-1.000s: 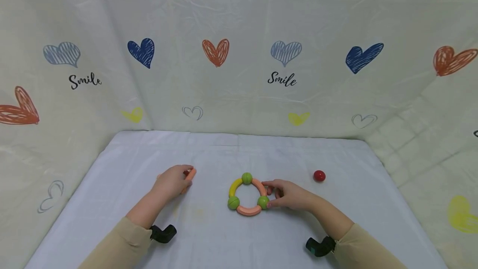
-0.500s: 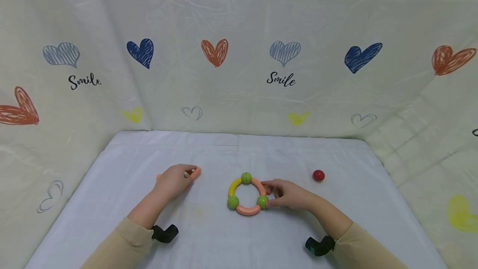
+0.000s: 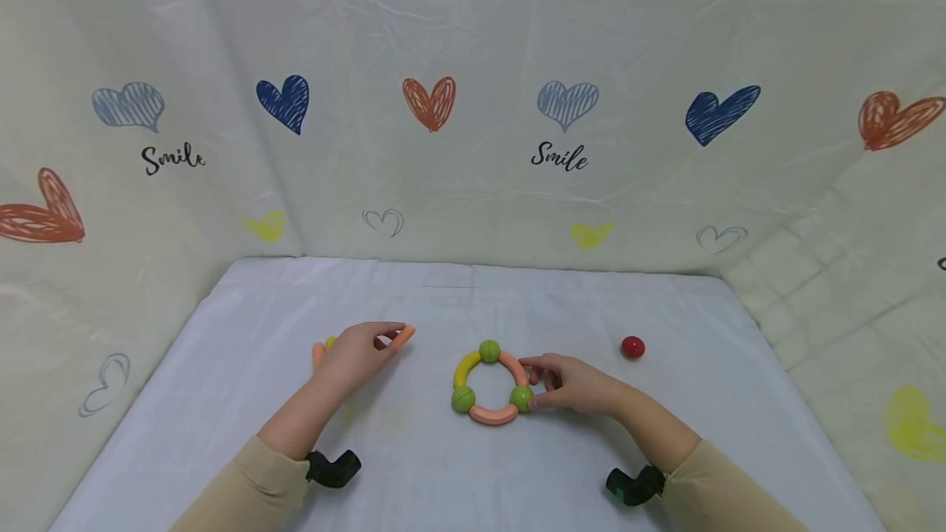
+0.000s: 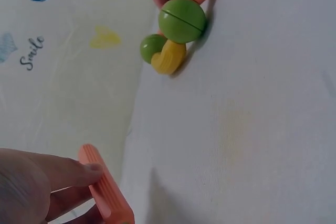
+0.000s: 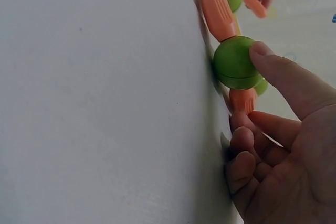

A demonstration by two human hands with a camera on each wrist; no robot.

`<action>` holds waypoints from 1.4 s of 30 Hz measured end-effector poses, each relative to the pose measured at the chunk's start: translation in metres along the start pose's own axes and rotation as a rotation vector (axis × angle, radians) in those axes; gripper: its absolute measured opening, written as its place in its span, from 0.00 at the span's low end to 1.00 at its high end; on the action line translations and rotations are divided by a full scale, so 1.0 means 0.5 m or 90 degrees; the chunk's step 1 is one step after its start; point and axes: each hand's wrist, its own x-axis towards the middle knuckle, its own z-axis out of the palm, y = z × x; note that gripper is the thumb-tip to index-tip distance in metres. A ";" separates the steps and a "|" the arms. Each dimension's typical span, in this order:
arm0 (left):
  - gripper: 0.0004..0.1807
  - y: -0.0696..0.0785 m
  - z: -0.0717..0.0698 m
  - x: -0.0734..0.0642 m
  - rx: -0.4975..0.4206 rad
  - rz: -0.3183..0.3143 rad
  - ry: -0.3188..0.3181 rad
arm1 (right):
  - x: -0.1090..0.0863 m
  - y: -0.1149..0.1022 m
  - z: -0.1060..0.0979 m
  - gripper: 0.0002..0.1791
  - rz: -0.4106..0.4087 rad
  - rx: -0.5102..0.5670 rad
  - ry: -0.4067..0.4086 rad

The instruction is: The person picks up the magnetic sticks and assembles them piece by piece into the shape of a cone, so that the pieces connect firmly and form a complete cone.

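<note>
My left hand (image 3: 358, 358) pinches a salmon-coloured curved toy piece (image 3: 402, 337) between thumb and fingers; the left wrist view shows the grooves along the piece (image 4: 107, 190). It is raised over the cloth, left of a toy ring (image 3: 493, 416). Green balls joined by salmon and yellow curved segments make up that ring, lying flat. My right hand (image 3: 572, 384) holds the ring's right side, thumb on a green ball (image 5: 235, 62) and index finger at the salmon segment (image 5: 243, 100). Its other fingers are curled beneath.
Behind my left wrist another salmon piece (image 3: 319, 354) and a bit of yellow (image 3: 330, 341) show, partly hidden by the hand. A red ball (image 3: 632, 347) lies to the right. The white-covered table (image 3: 443, 483) is backed by a heart-printed curtain (image 3: 473, 187).
My left hand has moved right and slightly away with the salmon piece, uncovering the salmon and yellow pieces behind it. The right hand and the ring have stayed put.
</note>
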 end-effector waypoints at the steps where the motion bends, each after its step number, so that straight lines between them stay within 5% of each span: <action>1: 0.20 0.002 0.001 -0.001 -0.005 0.009 0.002 | 0.000 0.000 0.000 0.37 -0.001 -0.001 0.000; 15: 0.23 0.037 0.026 -0.010 -0.077 0.060 -0.001 | 0.001 -0.002 0.001 0.36 0.001 -0.009 0.005; 42: 0.25 0.122 0.093 0.034 -0.232 0.143 -0.042 | 0.003 -0.003 0.000 0.35 0.004 0.000 0.006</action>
